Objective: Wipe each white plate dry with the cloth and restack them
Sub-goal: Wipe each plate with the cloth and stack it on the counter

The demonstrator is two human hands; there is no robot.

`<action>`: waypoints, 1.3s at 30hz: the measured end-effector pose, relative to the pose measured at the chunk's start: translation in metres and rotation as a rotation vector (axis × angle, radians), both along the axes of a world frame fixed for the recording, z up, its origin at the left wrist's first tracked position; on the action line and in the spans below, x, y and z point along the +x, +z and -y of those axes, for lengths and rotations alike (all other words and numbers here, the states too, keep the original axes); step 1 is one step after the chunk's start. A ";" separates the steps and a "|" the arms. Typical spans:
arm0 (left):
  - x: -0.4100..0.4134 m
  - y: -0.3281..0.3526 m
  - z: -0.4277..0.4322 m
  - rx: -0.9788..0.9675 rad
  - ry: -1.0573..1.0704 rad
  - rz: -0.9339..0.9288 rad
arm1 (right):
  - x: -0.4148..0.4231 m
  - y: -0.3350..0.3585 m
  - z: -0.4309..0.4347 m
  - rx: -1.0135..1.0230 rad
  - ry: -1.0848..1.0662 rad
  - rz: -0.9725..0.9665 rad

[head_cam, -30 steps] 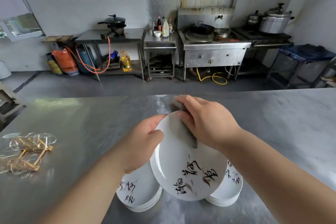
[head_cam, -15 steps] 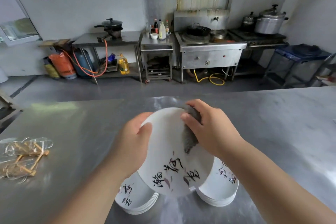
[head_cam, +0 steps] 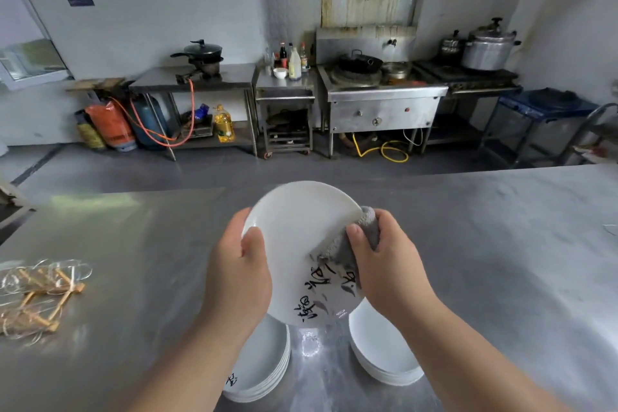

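A white plate [head_cam: 294, 234] with black brush lettering is held tilted above the steel table [head_cam: 501, 261]. My left hand [head_cam: 239, 273] grips its left rim, thumb on the face. My right hand [head_cam: 384, 264] pinches a grey cloth [head_cam: 346, 244] against the plate's right side, the cloth folded over the rim. Two stacks of white plates sit below on the table: one stack [head_cam: 264, 365] under my left wrist, the other stack [head_cam: 381, 351] under my right forearm.
A bundle of bamboo sticks and clear rings [head_cam: 36, 294] lies at the table's left. Beyond the table's far edge are a stove [head_cam: 381, 90], steel side tables [head_cam: 200, 80], gas cylinders [head_cam: 113, 127] and a large pot [head_cam: 488, 47].
The plate has risen and turned in my hands. My right hand with the cloth slid from the plate's top edge down to its right rim. The view tilted downward.
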State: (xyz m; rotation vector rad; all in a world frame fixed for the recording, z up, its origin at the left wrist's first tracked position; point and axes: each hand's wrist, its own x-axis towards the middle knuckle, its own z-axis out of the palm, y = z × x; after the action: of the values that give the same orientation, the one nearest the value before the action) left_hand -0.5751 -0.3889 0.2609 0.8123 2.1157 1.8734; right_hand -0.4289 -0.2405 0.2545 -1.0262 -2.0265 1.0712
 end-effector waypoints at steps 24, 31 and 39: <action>0.003 -0.012 -0.003 -0.140 -0.002 -0.097 | -0.009 0.032 -0.013 0.343 0.178 0.146; -0.001 -0.028 0.001 0.007 -0.048 0.224 | -0.002 -0.012 -0.003 0.005 -0.009 -0.079; -0.025 -0.015 -0.005 -0.167 -0.390 0.150 | -0.019 0.037 -0.027 0.376 0.362 0.205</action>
State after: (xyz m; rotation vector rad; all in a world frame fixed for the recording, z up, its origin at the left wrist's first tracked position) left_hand -0.5998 -0.3834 0.2454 0.9331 1.8339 1.4879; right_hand -0.4479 -0.2139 0.2911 -0.6076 -2.5261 0.7288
